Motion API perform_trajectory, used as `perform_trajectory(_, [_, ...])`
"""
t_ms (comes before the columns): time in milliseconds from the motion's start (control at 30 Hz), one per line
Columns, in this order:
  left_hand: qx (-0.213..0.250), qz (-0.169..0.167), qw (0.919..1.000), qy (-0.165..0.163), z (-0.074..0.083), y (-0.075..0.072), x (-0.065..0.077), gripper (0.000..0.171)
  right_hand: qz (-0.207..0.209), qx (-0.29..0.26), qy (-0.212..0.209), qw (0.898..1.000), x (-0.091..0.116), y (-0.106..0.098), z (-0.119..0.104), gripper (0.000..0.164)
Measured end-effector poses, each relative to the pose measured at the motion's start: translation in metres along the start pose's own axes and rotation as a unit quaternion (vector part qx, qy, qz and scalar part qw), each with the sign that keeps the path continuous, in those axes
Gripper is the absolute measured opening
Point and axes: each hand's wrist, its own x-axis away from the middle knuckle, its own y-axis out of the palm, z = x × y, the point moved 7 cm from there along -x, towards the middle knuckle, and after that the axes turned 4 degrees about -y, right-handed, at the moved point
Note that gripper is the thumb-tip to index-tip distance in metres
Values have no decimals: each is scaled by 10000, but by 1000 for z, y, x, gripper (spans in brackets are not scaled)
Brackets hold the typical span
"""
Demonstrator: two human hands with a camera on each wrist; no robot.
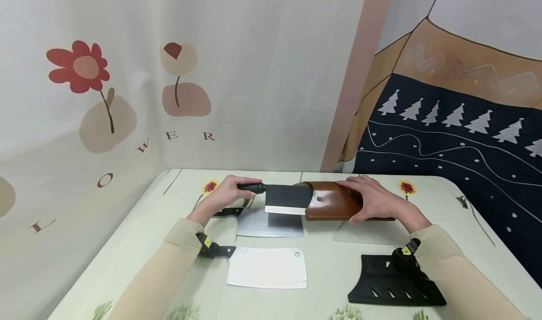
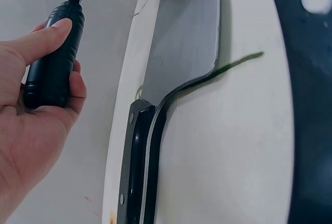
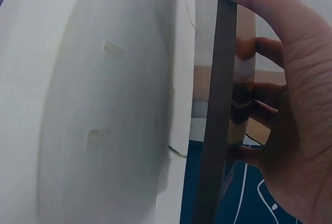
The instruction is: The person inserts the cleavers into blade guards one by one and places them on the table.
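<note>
My left hand (image 1: 224, 194) grips the black ridged handle (image 2: 54, 58) of a cleaver with a black blade (image 1: 288, 196) and a bright cutting edge. The front part of that blade is hidden inside a glossy brown leather sheath (image 1: 334, 203) with a metal stud. Around the sheath's right part, my right hand (image 1: 374, 197) has its thumb on the near edge and its fingers on the far side. In the right wrist view, the sheath's dark edge (image 3: 215, 110) stands between thumb and fingers. Cleaver and sheath are held above the table, roughly level.
Below the held cleaver lies a grey-bladed cleaver (image 1: 271, 225); nearer lies another with a shiny blade (image 1: 267, 268). A pale blade cover (image 3: 109, 94) lies under the right hand, and a black slotted cover (image 1: 391, 282) by the right forearm. A patterned curtain (image 1: 254, 75) hangs behind the table.
</note>
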Motion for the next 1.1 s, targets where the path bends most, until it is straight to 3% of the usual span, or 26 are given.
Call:
perform_trajectory(433, [27,-75,10000,48,9,10,-7,48,65,-51,20,10000,3,-2,-3,101])
perform_trajectory(1100, [238,42,9997,45,12,24,-14,47,124,-49,28,9999,-13,5,-7,98])
